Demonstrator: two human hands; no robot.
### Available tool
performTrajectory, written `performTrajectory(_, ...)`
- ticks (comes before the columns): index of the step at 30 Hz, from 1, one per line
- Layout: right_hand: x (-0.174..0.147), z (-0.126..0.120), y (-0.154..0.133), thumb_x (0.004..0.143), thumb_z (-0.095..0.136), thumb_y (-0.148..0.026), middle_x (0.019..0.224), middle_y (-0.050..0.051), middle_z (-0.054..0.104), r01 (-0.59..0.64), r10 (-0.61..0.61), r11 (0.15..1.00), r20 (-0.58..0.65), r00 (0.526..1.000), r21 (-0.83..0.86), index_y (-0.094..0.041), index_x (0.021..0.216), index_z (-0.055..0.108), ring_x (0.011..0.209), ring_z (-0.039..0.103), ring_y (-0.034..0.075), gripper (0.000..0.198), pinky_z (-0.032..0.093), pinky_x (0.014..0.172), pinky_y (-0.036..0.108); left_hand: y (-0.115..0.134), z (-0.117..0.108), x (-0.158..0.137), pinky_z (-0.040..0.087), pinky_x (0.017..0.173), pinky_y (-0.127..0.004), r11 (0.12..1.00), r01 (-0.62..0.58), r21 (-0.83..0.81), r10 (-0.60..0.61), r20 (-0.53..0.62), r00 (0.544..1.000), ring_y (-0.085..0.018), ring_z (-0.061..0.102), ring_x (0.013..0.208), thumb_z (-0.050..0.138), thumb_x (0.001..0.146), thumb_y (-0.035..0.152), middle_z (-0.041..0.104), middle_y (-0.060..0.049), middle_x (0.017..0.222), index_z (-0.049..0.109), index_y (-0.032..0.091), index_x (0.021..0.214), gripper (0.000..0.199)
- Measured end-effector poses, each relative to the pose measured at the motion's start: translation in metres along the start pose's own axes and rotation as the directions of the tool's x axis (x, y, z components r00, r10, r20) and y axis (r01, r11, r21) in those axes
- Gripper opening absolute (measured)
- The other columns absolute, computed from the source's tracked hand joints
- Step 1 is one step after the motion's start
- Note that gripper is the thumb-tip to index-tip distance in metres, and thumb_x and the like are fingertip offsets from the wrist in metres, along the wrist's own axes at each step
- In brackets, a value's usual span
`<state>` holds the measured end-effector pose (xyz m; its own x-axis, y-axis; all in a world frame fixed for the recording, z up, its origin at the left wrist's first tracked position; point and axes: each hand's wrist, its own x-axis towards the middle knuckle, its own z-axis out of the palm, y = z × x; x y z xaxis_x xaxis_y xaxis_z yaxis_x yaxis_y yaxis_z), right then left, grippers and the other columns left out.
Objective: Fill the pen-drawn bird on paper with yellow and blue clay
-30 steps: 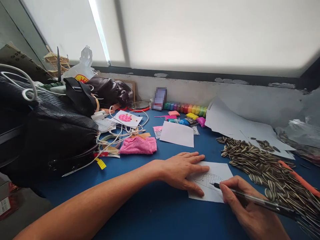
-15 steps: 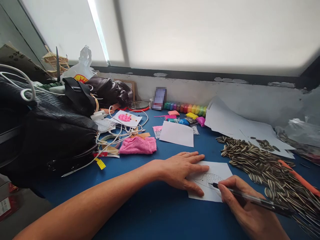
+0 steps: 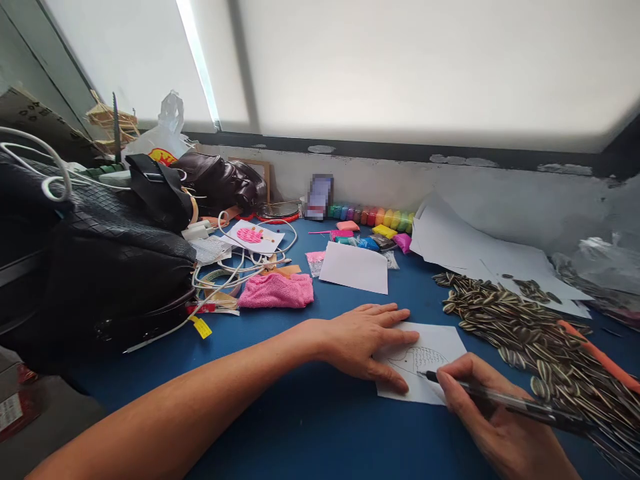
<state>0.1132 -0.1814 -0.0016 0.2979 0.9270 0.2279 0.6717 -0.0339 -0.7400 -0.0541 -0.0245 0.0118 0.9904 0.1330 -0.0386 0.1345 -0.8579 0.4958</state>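
Note:
A small sheet of white paper (image 3: 443, 337) lies on the blue tabletop, carrying a line drawing (image 3: 430, 359) of a rounded shape filled with little curved marks. My left hand (image 3: 367, 343) rests flat across the paper's left part, fingers spread, covering some of the sheet. In my right hand (image 3: 493, 407) is a black pen (image 3: 520, 401), pinched between thumb and fingers. Its tip touches the paper at the lower edge of the drawing. Just right of that hand spreads a heap of striped sunflower seeds (image 3: 530, 340).
Behind the paper lie a blank white card (image 3: 354, 268), a pink cloth (image 3: 277, 291) and colourful clay packs (image 3: 385, 231). A black bag (image 3: 95, 267) and white cables (image 3: 245, 267) fill the left. Larger white sheets (image 3: 465, 233) lean at the back right; an orange stick (image 3: 600, 357) lies among the seeds.
The pen tip has shifted slightly down and left on the drawing, my right hand moving with it. My left hand stays in place.

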Motion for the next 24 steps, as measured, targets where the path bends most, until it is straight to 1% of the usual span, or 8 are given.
performTrajectory(2, -0.0013, 0.0007, -0.0033, 0.088, 0.053, -0.046, 0.059, -0.005, 0.049, -0.015, 0.015, 1.000, -0.009, 1.000, 0.003, -0.026, 0.072, 0.058, 0.050, 0.043, 0.014, 0.026, 0.035, 0.046, 0.026, -0.0005, 0.0007, 0.0003, 0.011, 0.119, -0.043, 1.000, -0.003, 0.000, 0.003, -0.002, 1.000, -0.027, 0.006, 0.149, 0.053, 0.086, 0.063, 0.013, -0.013, 0.160, 0.032, 0.020, 0.149, 0.079)
performTrajectory(4, -0.0016, 0.0011, -0.0055, 0.088, 0.052, -0.046, 0.057, -0.005, 0.047, -0.032, 0.032, 0.999, -0.045, 0.998, -0.002, -0.026, 0.071, 0.056, 0.049, 0.042, 0.014, 0.027, 0.035, 0.045, 0.026, -0.0008, 0.0014, 0.0006, 0.011, 0.119, -0.042, 1.000, -0.005, 0.000, 0.005, -0.004, 1.000, -0.027, 0.006, 0.149, 0.053, 0.086, 0.063, 0.013, -0.014, 0.160, 0.032, 0.019, 0.149, 0.079)
performTrajectory(8, -0.0001, 0.0010, -0.0082, 0.087, 0.051, -0.044, 0.055, -0.005, 0.045, -0.021, 0.016, 0.999, -0.105, 0.994, -0.045, -0.026, 0.068, 0.053, 0.048, 0.043, 0.014, 0.026, 0.037, 0.046, 0.026, -0.0008, 0.0015, 0.0009, 0.011, 0.119, -0.042, 1.000, -0.002, 0.003, 0.002, -0.003, 1.000, -0.027, 0.006, 0.149, 0.053, 0.086, 0.062, 0.013, -0.013, 0.160, 0.032, 0.020, 0.149, 0.079)
performTrajectory(14, 0.0021, -0.0004, -0.0080, 0.087, 0.053, -0.044, 0.056, -0.005, 0.047, 0.001, -0.004, 0.999, -0.065, 0.998, -0.042, -0.026, 0.070, 0.056, 0.048, 0.044, 0.014, 0.025, 0.037, 0.047, 0.026, -0.0001, -0.0001, 0.0003, 0.011, 0.119, -0.042, 1.000, 0.000, 0.006, 0.000, 0.003, 1.000, -0.027, 0.005, 0.149, 0.054, 0.086, 0.061, 0.013, -0.013, 0.160, 0.032, 0.020, 0.149, 0.078)
performTrajectory(17, 0.0023, -0.0005, -0.0070, 0.087, 0.053, -0.044, 0.056, -0.004, 0.048, 0.015, -0.018, 0.999, -0.070, 0.997, -0.043, -0.026, 0.070, 0.055, 0.048, 0.044, 0.014, 0.025, 0.037, 0.046, 0.027, -0.0003, 0.0003, 0.0002, 0.011, 0.119, -0.042, 1.000, -0.002, 0.010, 0.002, 0.005, 1.000, -0.027, 0.005, 0.149, 0.053, 0.086, 0.061, 0.012, -0.012, 0.160, 0.032, 0.020, 0.149, 0.078)
performTrajectory(24, 0.0012, 0.0004, -0.0057, 0.087, 0.052, -0.043, 0.057, -0.005, 0.049, 0.000, -0.004, 0.999, -0.073, 0.997, -0.048, -0.026, 0.069, 0.055, 0.050, 0.047, 0.014, 0.025, 0.039, 0.047, 0.025, 0.0000, 0.0011, 0.0016, 0.012, 0.119, -0.043, 1.000, 0.003, 0.016, -0.004, 0.006, 1.000, -0.027, 0.006, 0.149, 0.054, 0.086, 0.061, 0.012, -0.012, 0.160, 0.032, 0.020, 0.149, 0.078)
